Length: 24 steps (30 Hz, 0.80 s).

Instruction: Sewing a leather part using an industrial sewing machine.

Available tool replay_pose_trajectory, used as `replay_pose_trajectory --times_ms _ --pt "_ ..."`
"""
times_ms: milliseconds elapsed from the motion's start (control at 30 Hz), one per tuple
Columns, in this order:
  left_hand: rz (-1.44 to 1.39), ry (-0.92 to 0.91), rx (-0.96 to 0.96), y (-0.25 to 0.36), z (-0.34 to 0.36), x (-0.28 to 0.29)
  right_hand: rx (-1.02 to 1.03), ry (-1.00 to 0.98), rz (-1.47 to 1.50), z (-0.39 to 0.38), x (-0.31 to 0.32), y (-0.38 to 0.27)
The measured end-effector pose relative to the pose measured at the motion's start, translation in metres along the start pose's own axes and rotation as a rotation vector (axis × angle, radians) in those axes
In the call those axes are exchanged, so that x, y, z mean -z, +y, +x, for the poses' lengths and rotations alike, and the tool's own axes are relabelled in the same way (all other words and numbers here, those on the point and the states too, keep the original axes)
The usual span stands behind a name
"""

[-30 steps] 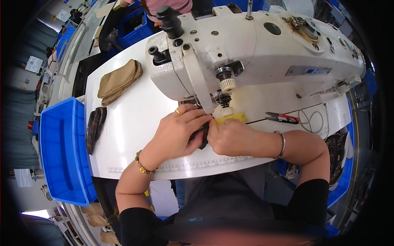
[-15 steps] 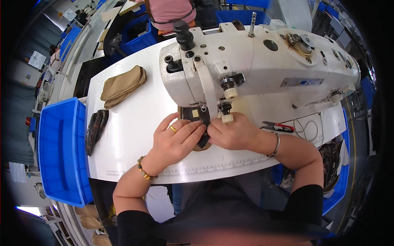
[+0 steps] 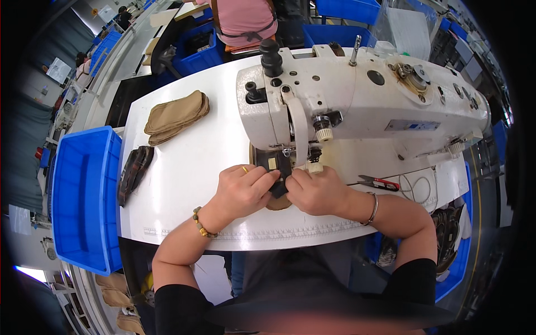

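Two hands meet over one dark piece [image 3: 277, 191] in the centre of the frame, laid on a tan piece [image 3: 279, 204] whose rounded end shows just below it, both close under the head of the white sewing machine [image 3: 357, 109]. The left hand [image 3: 243, 190] pinches the dark piece near its middle, fingers drawn together; the right hand [image 3: 317, 191] is curled, its fingertips gathered at the right edge of the same piece, apparently pinching it too.

As a judgement, this unit is partway along: the two layers already lie together, with a small pale patch [image 3: 272, 163] on the dark one, and the positioning or joining seems unfinished, since both hands are on it. Any stitching is too small to make out, and the needle's contact is hidden.

More work probably remains. A stack of tan pieces [image 3: 177, 116] lies at the upper left of the table, its visible top bare of any dark layer, and a bundle of dark pieces [image 3: 135, 175] lies below it, by the table's left edge. The red-handled snips [image 3: 384, 184] rest right of centre, untouched; whether threads need trimming cannot be told.
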<state>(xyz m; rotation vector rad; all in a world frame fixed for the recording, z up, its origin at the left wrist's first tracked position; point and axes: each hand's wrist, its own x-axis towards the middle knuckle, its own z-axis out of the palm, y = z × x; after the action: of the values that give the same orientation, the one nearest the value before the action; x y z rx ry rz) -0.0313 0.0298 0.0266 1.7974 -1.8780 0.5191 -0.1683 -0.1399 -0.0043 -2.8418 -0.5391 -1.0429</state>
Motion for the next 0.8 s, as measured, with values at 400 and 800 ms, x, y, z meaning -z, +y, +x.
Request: replay_pose_trajectory --times_ms 400,800 --pt "-0.28 -0.284 0.174 0.007 0.01 0.023 0.03 0.04 -0.103 -0.001 0.0 -0.002" --pt "-0.129 -0.339 0.179 0.002 0.0 0.009 -0.018 -0.143 0.088 -0.002 0.018 -0.019"
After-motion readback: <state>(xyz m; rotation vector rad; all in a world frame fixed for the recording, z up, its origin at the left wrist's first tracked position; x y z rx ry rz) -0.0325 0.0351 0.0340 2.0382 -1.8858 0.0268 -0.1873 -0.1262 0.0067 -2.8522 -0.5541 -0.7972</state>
